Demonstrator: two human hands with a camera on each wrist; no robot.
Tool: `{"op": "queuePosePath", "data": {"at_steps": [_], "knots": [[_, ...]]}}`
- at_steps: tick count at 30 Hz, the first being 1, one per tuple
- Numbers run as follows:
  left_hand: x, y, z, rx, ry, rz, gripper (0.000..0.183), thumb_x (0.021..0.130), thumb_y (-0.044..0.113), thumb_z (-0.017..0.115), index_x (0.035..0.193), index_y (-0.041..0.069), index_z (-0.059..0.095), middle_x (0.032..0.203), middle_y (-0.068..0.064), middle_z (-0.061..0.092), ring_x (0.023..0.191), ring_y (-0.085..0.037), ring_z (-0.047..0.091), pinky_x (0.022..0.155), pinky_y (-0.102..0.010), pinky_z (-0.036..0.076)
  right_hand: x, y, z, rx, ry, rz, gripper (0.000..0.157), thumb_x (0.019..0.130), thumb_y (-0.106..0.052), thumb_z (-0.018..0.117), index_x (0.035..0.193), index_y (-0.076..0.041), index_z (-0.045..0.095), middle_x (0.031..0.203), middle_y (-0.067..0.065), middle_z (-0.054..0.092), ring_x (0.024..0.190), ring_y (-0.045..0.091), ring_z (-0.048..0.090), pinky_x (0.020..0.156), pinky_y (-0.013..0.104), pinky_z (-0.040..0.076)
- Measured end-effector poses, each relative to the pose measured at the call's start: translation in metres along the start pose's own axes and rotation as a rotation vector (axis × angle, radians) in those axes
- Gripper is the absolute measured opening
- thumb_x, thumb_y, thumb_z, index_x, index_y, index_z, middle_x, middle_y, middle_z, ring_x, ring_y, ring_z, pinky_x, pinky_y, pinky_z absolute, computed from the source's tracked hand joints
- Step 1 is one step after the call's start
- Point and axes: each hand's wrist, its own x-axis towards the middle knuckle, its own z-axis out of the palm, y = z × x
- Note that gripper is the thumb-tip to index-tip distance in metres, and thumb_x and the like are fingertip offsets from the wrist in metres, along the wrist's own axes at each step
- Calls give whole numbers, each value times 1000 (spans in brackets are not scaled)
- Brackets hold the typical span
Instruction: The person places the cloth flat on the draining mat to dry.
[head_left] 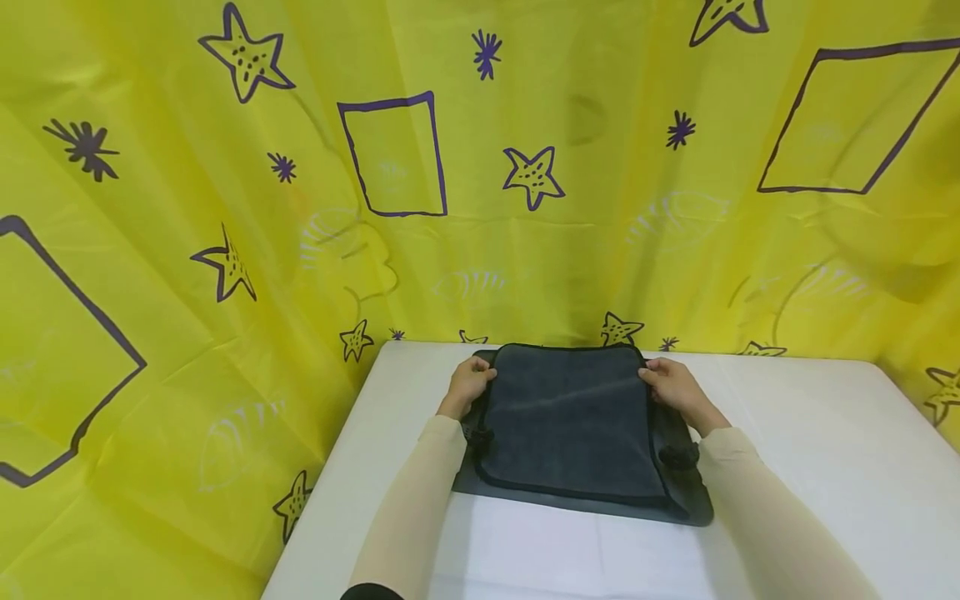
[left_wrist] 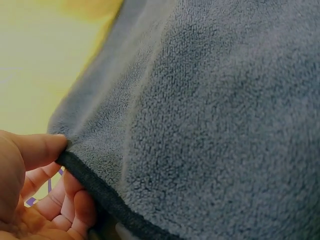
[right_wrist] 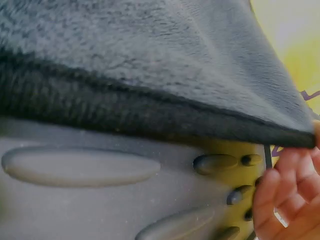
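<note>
A dark grey towel (head_left: 566, 425) with a black bound edge is spread between my two hands over a dark mat (head_left: 699, 504). My left hand (head_left: 467, 387) pinches its left edge near the far corner. In the left wrist view the thumb (left_wrist: 42, 149) presses on the fuzzy cloth (left_wrist: 225, 125) right at the dark border. On the opposite side my right hand (head_left: 675, 387) pinches the right edge, also near the far end. The right wrist view shows the lifted border (right_wrist: 100, 105) above the mat's smooth surface, which has raised oval bumps (right_wrist: 82, 166).
The mat lies on a white table (head_left: 810, 433). Behind and to the left hangs a yellow curtain (head_left: 600, 250) printed with purple stars and frames, meeting the table's far edge. A dark band (head_left: 678, 455) is on each wrist.
</note>
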Motion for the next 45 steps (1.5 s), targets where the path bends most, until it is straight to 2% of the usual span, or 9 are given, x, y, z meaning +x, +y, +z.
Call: {"op": "queuePosePath", "data": {"at_steps": [3, 6, 12, 18, 26, 30, 34, 41, 45], "knots": [[1, 0, 0, 20, 0, 3, 13, 91, 23, 65, 96, 12, 63, 106, -9, 61, 90, -22, 56, 74, -32, 46, 1, 2, 1, -7, -57, 15, 44, 101, -33, 46, 122, 5, 51, 89, 4, 53, 77, 15, 52, 70, 29, 45], [1, 0, 0, 36, -6, -3, 17, 90, 24, 66, 102, 12, 66, 112, -11, 62, 95, -25, 59, 79, -36, 49, 1, 4, 2, -25, -108, 11, 42, 101, -32, 46, 118, 6, 53, 85, 3, 53, 79, 16, 50, 70, 30, 42], [2, 1, 1, 36, -19, -7, 20, 91, 23, 65, 107, 11, 67, 117, -12, 62, 99, -26, 61, 84, -39, 50, 0, 7, 4, -56, -80, -10, 31, 99, -22, 50, 111, 6, 56, 80, 4, 53, 76, 18, 50, 69, 31, 41], [2, 1, 2, 30, -7, 4, 17, 92, 21, 64, 105, 11, 66, 113, -12, 62, 95, -25, 59, 79, -36, 49, -1, 8, 3, -49, -1, -26, 28, 99, -20, 50, 111, 6, 54, 87, 7, 55, 76, 17, 52, 67, 30, 43], [1, 1, 4, 40, 32, 0, 14, 90, 20, 65, 101, 11, 65, 97, -8, 61, 85, -22, 55, 73, -33, 47, -1, 10, 4, -46, 26, -7, 30, 99, -22, 51, 114, 5, 52, 93, 10, 57, 79, 17, 53, 69, 29, 44], [0, 1, 4, 46, 35, -4, 17, 88, 21, 68, 102, 12, 65, 92, -7, 60, 82, -21, 57, 72, -32, 48, -1, 11, 5, -44, 21, 1, 32, 98, -21, 51, 116, 6, 51, 94, 11, 58, 79, 17, 54, 69, 28, 45], [-1, 0, 3, 49, 19, -2, 23, 86, 24, 70, 105, 12, 64, 92, -8, 61, 81, -21, 59, 71, -33, 49, -4, 9, 5, -58, 1, 13, 35, 98, -23, 52, 118, 6, 48, 86, 6, 57, 78, 17, 53, 70, 29, 43], [0, -5, -3, 8, -48, 34, 29, 89, 26, 66, 113, 11, 61, 89, -5, 61, 78, -18, 58, 73, -29, 47, -22, 4, 8, -138, -56, -7, 54, 97, -28, 53, 132, 7, 32, 88, 10, 58, 81, 21, 54, 70, 31, 41], [-10, -7, -2, 116, -50, 112, 33, 90, 25, 65, 118, 10, 55, 87, -7, 62, 75, -18, 58, 70, -30, 47, -37, 7, 11, -143, -77, -41, 55, 97, -28, 54, 135, 5, 30, 87, 9, 59, 78, 20, 53, 69, 31, 41]]}}
